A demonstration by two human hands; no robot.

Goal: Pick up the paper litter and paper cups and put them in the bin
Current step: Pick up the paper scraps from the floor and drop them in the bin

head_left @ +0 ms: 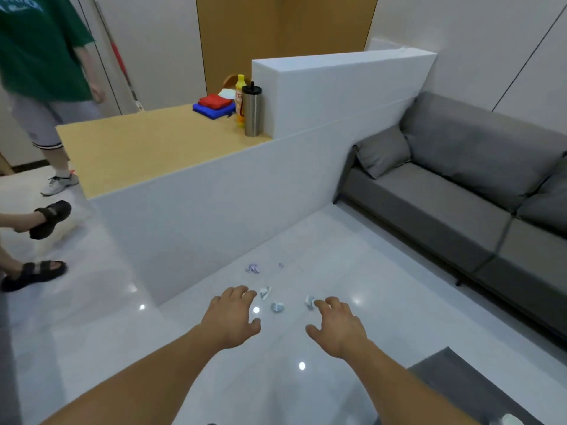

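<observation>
Both hands are stretched out low over the glossy white floor, palms down and holding nothing. The left hand has its fingers spread and gently bent, with the fingertips just beside a white paper scrap. The right hand is likewise spread and empty. Its index fingertip lies just beside, perhaps touching, another crumpled white scrap; I cannot tell which. Between the 2 hands a bluish crumpled ball lies on the tiles. Farther off, near the foot of the white partition, sit a purple-tinted crumpled piece and a tiny fragment — 5 bits of litter in all, each apart from the others.

Behind the partition runs a wood-topped surface. It carries a steel tumbler, a yellow bottle just behind it, and a folded red cloth lying on a blue cloth. A grey sofa with a cushion stands along the right wall. At the left a person in a green shirt stands by the surface, and 2 feet in black sandals show at the frame's edge. A dark table corner shows at the bottom right, with something white on it — too cut off to identify.
</observation>
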